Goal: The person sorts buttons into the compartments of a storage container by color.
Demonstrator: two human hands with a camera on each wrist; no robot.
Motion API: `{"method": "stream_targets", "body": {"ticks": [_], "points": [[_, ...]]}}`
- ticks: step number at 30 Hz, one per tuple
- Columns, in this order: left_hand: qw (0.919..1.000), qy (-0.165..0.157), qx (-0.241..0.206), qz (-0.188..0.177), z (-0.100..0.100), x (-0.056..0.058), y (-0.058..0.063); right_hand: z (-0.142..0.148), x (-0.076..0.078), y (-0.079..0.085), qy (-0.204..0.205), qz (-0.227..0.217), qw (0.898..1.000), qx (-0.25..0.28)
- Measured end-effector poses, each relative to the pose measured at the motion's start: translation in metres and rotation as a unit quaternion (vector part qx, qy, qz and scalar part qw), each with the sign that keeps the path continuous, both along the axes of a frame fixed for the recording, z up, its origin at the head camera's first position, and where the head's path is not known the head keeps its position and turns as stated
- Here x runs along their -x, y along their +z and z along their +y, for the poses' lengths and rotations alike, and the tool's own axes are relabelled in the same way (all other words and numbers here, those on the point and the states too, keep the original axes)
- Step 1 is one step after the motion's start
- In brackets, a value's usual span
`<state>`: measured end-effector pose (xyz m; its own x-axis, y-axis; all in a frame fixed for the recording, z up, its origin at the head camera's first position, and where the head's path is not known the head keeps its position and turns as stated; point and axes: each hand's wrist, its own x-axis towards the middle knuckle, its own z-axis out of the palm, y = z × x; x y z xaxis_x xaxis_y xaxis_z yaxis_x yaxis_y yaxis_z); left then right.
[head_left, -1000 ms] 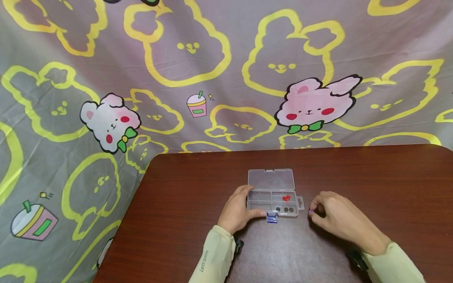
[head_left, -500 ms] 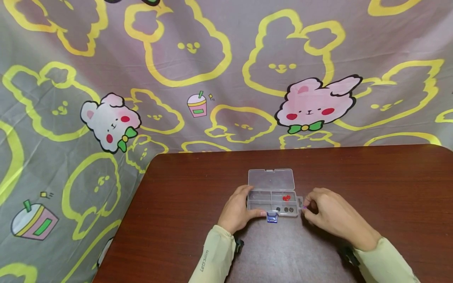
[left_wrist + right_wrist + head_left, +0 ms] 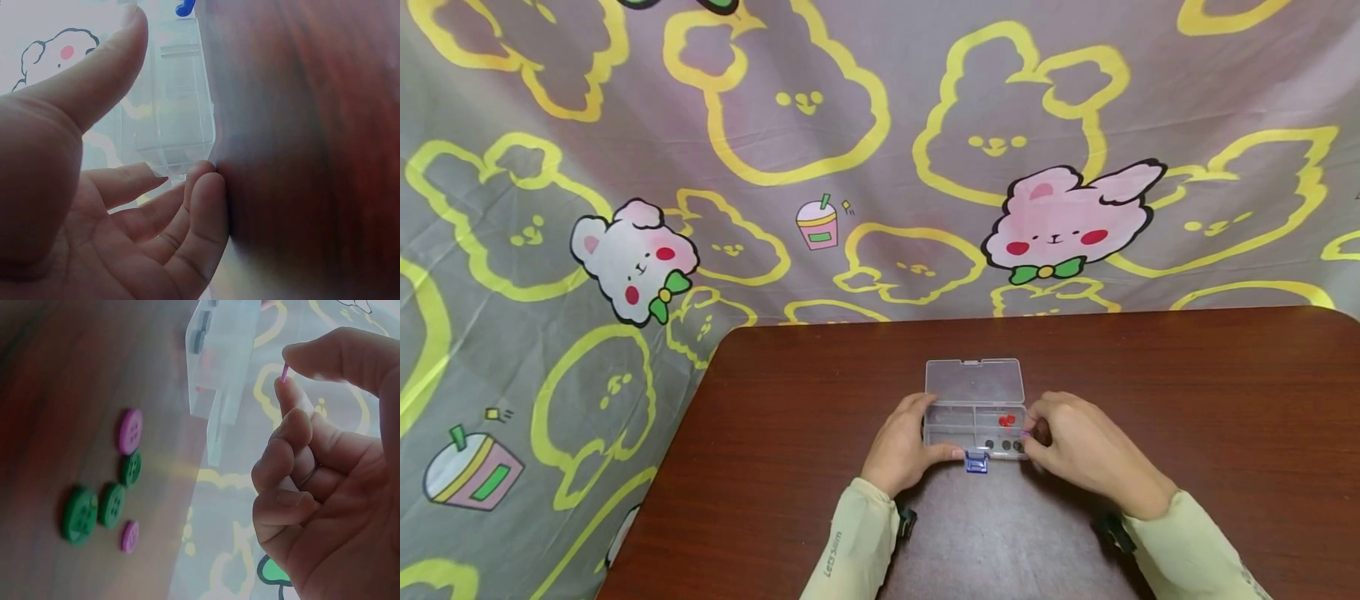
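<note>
A clear plastic divided box (image 3: 950, 437) lies on the table with its lid (image 3: 975, 382) tipped back. Red buttons (image 3: 1007, 421) sit in its back right compartment, dark buttons (image 3: 1006, 445) in the front right one. My left hand (image 3: 898, 450) grips the box's left end, thumb along the front edge near the blue latch (image 3: 976, 462). My right hand (image 3: 1086, 446) pinches a small pink button (image 3: 285, 373), seen edge-on in the right wrist view, between thumb and index finger. In the head view those fingertips are over the box's right end.
In the right wrist view, loose green buttons (image 3: 80, 514) and pink buttons (image 3: 131, 431) lie on the table; the head view does not show them. A patterned cloth (image 3: 880, 167) hangs behind the brown table (image 3: 805, 467).
My right hand has moved left with the pink button, from beside the box to over its right end. The left hand and the box have stayed in place.
</note>
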<state>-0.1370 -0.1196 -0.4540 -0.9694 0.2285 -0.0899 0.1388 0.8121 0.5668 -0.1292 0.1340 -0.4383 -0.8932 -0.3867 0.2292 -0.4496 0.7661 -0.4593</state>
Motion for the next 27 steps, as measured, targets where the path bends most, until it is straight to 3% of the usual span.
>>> {"method": "stream_targets", "body": {"ticks": [27], "points": [[0.9994, -0.015, 0.006, 0.029, -0.001, 0.0, -0.001, -0.034, 0.019, -0.007, 0.004, 0.02, 0.999, 0.026]]}}
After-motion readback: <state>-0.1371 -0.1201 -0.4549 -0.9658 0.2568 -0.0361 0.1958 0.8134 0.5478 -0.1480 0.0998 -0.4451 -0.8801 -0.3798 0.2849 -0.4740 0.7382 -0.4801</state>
